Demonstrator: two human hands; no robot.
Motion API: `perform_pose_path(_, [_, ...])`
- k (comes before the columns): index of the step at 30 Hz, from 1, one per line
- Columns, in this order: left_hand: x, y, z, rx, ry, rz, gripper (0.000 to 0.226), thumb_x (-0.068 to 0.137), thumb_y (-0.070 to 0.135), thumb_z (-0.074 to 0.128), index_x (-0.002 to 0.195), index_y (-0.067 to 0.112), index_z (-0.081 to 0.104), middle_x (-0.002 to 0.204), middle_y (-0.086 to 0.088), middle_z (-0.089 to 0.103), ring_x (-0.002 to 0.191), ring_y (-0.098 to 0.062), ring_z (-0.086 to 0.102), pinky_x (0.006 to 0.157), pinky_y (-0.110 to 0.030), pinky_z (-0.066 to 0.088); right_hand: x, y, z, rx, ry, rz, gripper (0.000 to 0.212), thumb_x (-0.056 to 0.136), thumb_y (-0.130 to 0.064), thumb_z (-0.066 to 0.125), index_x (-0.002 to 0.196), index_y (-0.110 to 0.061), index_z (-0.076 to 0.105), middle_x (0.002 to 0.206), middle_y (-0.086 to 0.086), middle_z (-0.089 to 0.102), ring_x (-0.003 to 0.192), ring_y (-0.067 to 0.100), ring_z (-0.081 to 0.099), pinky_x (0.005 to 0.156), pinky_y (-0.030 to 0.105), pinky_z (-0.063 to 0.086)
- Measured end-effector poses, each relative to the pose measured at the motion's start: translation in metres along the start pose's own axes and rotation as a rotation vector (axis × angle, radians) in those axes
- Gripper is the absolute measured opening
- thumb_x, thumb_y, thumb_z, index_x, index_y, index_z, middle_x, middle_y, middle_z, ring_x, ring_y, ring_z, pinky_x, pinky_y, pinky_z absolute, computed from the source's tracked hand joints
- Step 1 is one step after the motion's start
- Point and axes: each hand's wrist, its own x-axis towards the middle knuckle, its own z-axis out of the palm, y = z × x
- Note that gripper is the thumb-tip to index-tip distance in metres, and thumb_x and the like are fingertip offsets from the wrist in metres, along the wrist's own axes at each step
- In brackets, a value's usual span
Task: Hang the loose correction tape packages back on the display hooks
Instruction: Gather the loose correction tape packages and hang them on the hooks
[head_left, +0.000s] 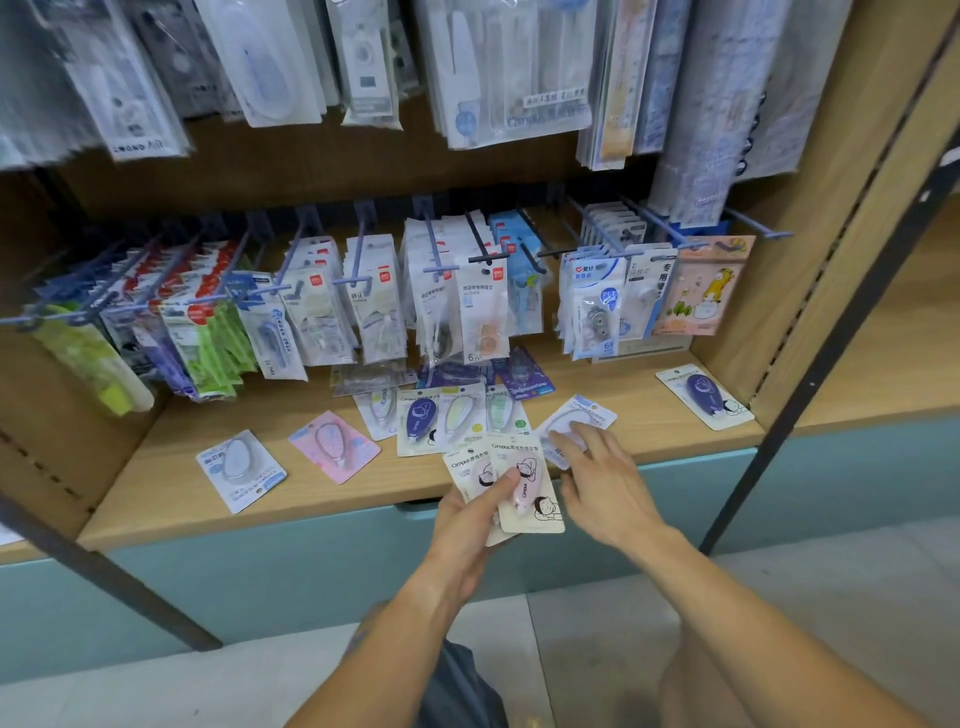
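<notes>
Gathering step: the left hand (470, 525) grips two pink Campus packages (524, 486). The right hand (597, 480), fingers relaxed, touches a white package (574, 421) just beyond it. Next likely calls for pinching that.

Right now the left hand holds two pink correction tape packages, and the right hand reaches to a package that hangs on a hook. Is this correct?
Not quite. In the head view the left hand does hold the pink packages, but the right hand reaches to a white package lying flat on the wooden shelf, not hanging on a hook.
</notes>
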Motion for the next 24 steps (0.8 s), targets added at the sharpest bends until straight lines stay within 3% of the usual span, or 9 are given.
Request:
perform_pose_path(4, [-0.001, -0.003, 0.006, -0.002, 0.014, -0.025, 0.035, 0.093, 0.018, 0.077, 0.128, 0.016, 0.072, 0.115, -0.005, 0.08, 0.096, -0.02, 0.078, 0.067, -0.027, 0.061, 0.018, 0.018, -0.015, -0.053, -0.146, 0.076, 0.065, 0.094, -0.02, 0.055, 0.156, -0.022, 0.036, 0.168, 0.008, 0.026, 0.154, 0.032, 0.026, 0.124, 0.042, 0.026])
perform_pose_path(7, [0.0, -0.005, 0.007, -0.04, 0.041, -0.033, 0.036, 0.091, 0.018, 0.079, 0.126, 0.019, 0.071, 0.112, -0.003, 0.081, 0.092, -0.018, 0.079, 0.066, -0.029, 0.061, 0.024, 0.025, -0.028, 0.013, -0.248, 0.132, 0.079, 0.09, -0.02, 0.06, 0.16, -0.024, 0.024, 0.172, 0.003, 0.01, 0.158, 0.029, 0.015, 0.126, 0.041, 0.025])
perform_pose_path(11, [0.002, -0.006, 0.004, -0.066, 0.068, -0.038, 0.041, 0.088, 0.017, 0.082, 0.127, 0.019, 0.071, 0.113, -0.003, 0.08, 0.091, -0.019, 0.078, 0.065, -0.029, 0.06, 0.025, 0.065, -0.051, -0.078, -0.141, 0.333, 0.099, 0.081, -0.021, 0.07, 0.161, -0.011, 0.012, 0.171, 0.011, 0.008, 0.157, 0.029, 0.013, 0.124, 0.039, 0.024])
perform_pose_path(14, [0.002, -0.006, 0.0, -0.058, 0.104, -0.043, 0.043, 0.086, 0.019, 0.084, 0.127, 0.02, 0.071, 0.113, -0.003, 0.08, 0.09, -0.019, 0.078, 0.064, -0.028, 0.06, 0.024, 0.11, -0.065, -0.093, -0.151, 0.5, 0.11, 0.076, -0.022, 0.073, 0.162, -0.009, 0.005, 0.171, 0.013, 0.008, 0.157, 0.035, 0.01, 0.127, 0.044, 0.02])
perform_pose_path(17, [0.001, -0.007, -0.003, -0.057, 0.132, -0.05, 0.039, 0.086, 0.019, 0.084, 0.123, 0.021, 0.072, 0.11, -0.003, 0.081, 0.085, -0.017, 0.078, 0.065, -0.028, 0.059, 0.013, 0.129, -0.067, -0.142, -0.175, 0.48, 0.102, 0.077, -0.019, 0.075, 0.161, -0.008, 0.018, 0.165, 0.014, 0.027, 0.146, 0.04, 0.033, 0.12, 0.042, 0.032])
perform_pose_path(19, [0.001, -0.008, -0.003, -0.056, 0.144, -0.052, 0.037, 0.086, 0.019, 0.084, 0.121, 0.022, 0.072, 0.109, -0.002, 0.081, 0.084, -0.017, 0.078, 0.069, -0.03, 0.059, 0.005, 0.132, -0.061, -0.221, -0.059, 0.397, 0.084, 0.078, -0.008, 0.074, 0.154, -0.006, 0.038, 0.148, 0.016, 0.048, 0.125, 0.04, 0.05, 0.106, 0.045, 0.047])
perform_pose_path(21, [0.001, -0.009, -0.002, -0.053, 0.163, -0.051, 0.035, 0.086, 0.018, 0.083, 0.12, 0.021, 0.073, 0.107, -0.002, 0.082, 0.083, -0.017, 0.078, 0.07, -0.031, 0.058, -0.003, 0.133, -0.054, -0.276, 0.025, 0.33, 0.065, 0.077, -0.001, 0.074, 0.14, -0.004, 0.057, 0.123, 0.016, 0.058, 0.107, 0.04, 0.055, 0.091, 0.047, 0.054])
perform_pose_path(24, [-0.001, -0.007, -0.001, -0.076, 0.187, -0.042, 0.036, 0.086, 0.016, 0.083, 0.119, 0.021, 0.072, 0.108, -0.003, 0.081, 0.085, -0.019, 0.078, 0.068, -0.03, 0.059, -0.012, 0.129, -0.049, -0.25, 0.133, 0.277, 0.048, 0.076, -0.001, 0.076, 0.123, 0.0, 0.068, 0.108, 0.016, 0.06, 0.1, 0.043, 0.058, 0.075, 0.047, 0.058])
